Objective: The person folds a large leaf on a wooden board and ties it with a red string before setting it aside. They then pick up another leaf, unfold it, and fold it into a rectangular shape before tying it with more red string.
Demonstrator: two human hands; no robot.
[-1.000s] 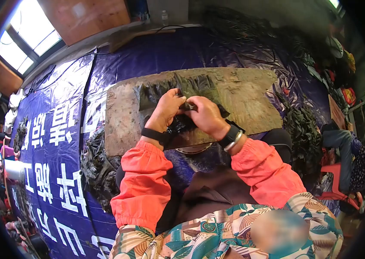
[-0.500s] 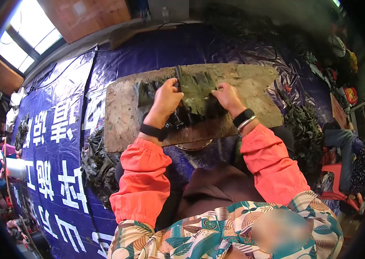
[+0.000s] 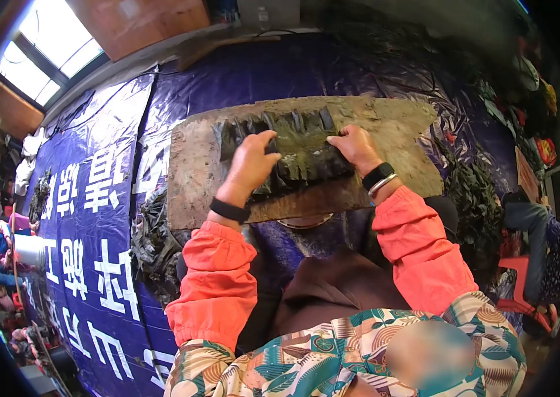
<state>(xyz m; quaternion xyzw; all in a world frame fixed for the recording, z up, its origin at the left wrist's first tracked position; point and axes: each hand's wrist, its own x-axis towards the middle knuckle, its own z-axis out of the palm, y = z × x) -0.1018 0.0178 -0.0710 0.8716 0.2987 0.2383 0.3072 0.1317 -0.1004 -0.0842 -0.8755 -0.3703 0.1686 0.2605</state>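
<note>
A worn wooden board [image 3: 392, 142] lies across my lap on a blue tarp. On it sits a flat row of dark green wet leaves [image 3: 296, 142], overlapping side by side. My left hand [image 3: 251, 165] presses down on the left part of the leaves, fingers spread. At the right end of the row my right hand [image 3: 354, 147] rests flat on the leaves. Both wrists wear black bands, and the sleeves are orange.
A heap of dark leaves [image 3: 151, 241] lies at the board's left front corner, another pile [image 3: 468, 198] at the right. The blue tarp [image 3: 94, 198] with white characters spreads left. A seated person's legs and a red stool [image 3: 524, 264] are at right. Other people sit far left.
My hands were together pinching leaves at the board's middle; they have moved apart and now press flat on the spread row of leaves.
</note>
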